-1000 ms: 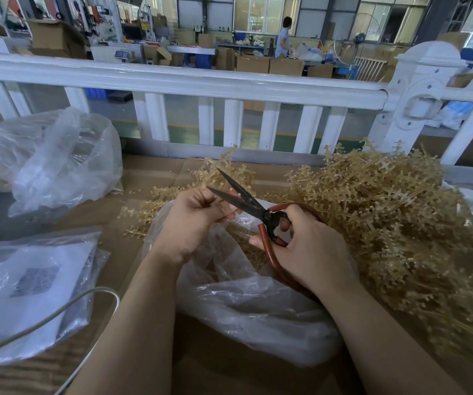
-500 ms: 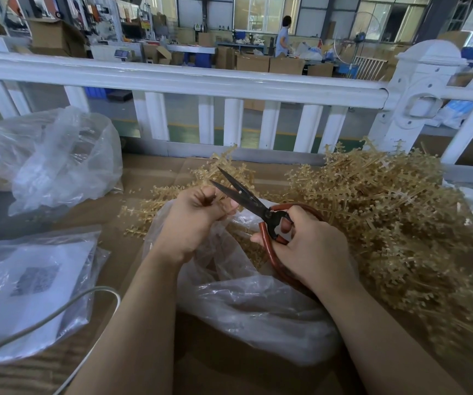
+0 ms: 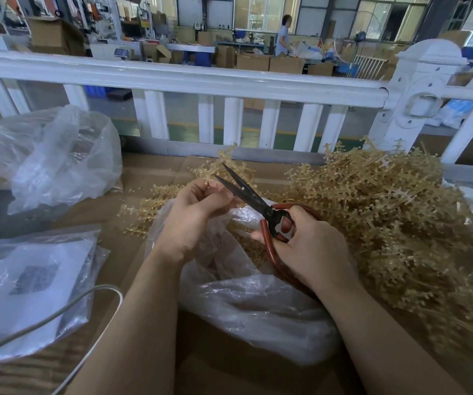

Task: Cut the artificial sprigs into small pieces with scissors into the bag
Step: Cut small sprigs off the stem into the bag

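**Fingertips close to the open blades**

The short tan plastic sprig (image 3: 211,185) is pinched in the left hand (image 3: 192,220), above the mouth of the clear crumpled plastic bag (image 3: 258,303) on the cardboard-covered counter (image 3: 155,169). The right hand (image 3: 312,249) grips the red-handled black scissors (image 3: 258,203), blades parted beside those fingers — a hasty snip could nick them, or fling pieces past the bag toward the heaped tan sprigs (image 3: 386,218).

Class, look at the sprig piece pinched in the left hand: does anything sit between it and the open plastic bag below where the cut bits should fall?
Nothing visible does. The left hand pinches the tan artificial sprig piece directly above the mouth of the clear plastic bag; the red-handled black scissors, gripped by the right hand, are open beside it, not beneath.
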The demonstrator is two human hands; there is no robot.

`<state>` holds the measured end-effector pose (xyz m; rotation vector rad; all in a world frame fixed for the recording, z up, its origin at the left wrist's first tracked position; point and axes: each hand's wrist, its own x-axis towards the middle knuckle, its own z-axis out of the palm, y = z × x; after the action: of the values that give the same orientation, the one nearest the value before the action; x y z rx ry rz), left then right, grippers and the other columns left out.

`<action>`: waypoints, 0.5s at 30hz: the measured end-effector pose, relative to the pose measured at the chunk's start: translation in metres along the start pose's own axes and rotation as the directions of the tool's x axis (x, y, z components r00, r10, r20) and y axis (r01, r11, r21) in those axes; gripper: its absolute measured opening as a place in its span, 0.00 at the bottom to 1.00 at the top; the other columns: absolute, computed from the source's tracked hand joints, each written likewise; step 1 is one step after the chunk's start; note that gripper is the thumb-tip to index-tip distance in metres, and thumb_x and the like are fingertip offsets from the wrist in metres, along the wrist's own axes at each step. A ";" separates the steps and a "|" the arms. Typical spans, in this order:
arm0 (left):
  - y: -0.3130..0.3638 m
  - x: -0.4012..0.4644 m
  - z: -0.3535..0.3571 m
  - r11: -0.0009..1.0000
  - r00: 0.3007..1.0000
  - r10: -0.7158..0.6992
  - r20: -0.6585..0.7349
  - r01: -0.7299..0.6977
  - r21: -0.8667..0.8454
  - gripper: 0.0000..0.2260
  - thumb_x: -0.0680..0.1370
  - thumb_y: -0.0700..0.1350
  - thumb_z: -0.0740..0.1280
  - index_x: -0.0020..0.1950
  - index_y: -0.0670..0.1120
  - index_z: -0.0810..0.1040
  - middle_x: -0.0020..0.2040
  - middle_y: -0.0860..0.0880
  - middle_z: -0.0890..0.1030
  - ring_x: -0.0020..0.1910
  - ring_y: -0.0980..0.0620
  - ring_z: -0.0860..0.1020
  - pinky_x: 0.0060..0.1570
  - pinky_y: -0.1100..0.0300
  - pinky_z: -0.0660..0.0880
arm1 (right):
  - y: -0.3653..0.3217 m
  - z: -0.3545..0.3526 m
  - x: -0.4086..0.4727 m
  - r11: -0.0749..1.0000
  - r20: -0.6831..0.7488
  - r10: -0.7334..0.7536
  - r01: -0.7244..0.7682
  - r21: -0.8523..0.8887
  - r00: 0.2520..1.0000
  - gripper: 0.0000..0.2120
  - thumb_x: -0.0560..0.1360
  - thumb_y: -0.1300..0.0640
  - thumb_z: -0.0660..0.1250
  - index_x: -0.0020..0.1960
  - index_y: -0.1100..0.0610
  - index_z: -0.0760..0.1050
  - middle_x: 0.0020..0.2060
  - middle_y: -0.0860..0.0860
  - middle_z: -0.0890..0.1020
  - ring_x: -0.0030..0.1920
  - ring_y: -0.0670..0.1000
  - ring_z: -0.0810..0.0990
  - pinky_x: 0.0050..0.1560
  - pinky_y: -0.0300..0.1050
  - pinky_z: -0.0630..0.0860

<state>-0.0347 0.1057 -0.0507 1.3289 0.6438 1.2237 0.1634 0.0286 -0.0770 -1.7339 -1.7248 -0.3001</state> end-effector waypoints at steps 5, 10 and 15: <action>0.002 -0.001 -0.001 0.995 0.999 0.001 0.047 0.004 -0.103 0.17 0.74 0.43 0.70 0.55 0.31 0.76 0.46 0.43 0.83 0.46 0.49 0.82 0.54 0.58 0.79 | 0.000 -0.001 0.000 0.999 0.003 0.013 -0.013 0.050 1.000 0.35 0.68 0.16 0.50 0.46 0.46 0.73 0.33 0.40 0.79 0.32 0.41 0.79 0.29 0.34 0.74; 0.004 -0.001 -0.002 0.989 0.998 -0.019 0.053 0.027 -0.148 0.11 0.73 0.41 0.70 0.49 0.34 0.78 0.42 0.44 0.84 0.43 0.51 0.83 0.49 0.61 0.79 | -0.001 -0.002 0.000 0.996 0.000 -0.007 0.007 0.089 1.000 0.34 0.70 0.17 0.52 0.48 0.46 0.75 0.33 0.40 0.80 0.33 0.41 0.80 0.30 0.32 0.74; 0.005 -0.002 -0.001 0.996 1.000 -0.009 0.021 0.010 -0.090 0.09 0.73 0.41 0.70 0.47 0.36 0.80 0.41 0.45 0.84 0.42 0.52 0.82 0.52 0.59 0.79 | -0.002 -0.004 -0.001 0.998 -0.014 -0.007 0.007 0.061 1.000 0.33 0.69 0.17 0.51 0.46 0.46 0.71 0.32 0.39 0.78 0.30 0.40 0.77 0.28 0.32 0.71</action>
<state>-0.0375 0.1028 -0.0464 1.2602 0.5735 1.2162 0.1621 0.0257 -0.0737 -1.6786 -1.7129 -0.2590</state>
